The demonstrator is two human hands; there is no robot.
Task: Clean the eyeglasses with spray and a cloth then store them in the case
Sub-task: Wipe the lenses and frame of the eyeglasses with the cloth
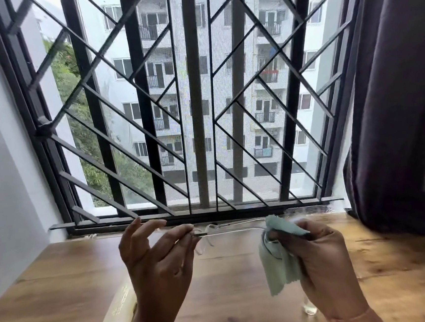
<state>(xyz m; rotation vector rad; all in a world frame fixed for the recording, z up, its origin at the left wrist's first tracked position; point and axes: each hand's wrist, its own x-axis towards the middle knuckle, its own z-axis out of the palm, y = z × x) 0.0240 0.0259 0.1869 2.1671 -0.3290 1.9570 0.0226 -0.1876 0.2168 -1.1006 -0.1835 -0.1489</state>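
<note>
My left hand (158, 263) pinches the eyeglasses (204, 232) at the hinge, above the surface (63, 289). My right hand (322, 249) has its fingers clamped on the cloth (279, 265), wrapped round one temple. I'd judge light, straight strokes best, bracing the frame against twisting.

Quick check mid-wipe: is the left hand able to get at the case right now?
Probably not yet. The left hand pinches the eyeglasses, so it is occupied. The case lies on the table beside that forearm with nothing on it, so the way itself looks free.
</note>
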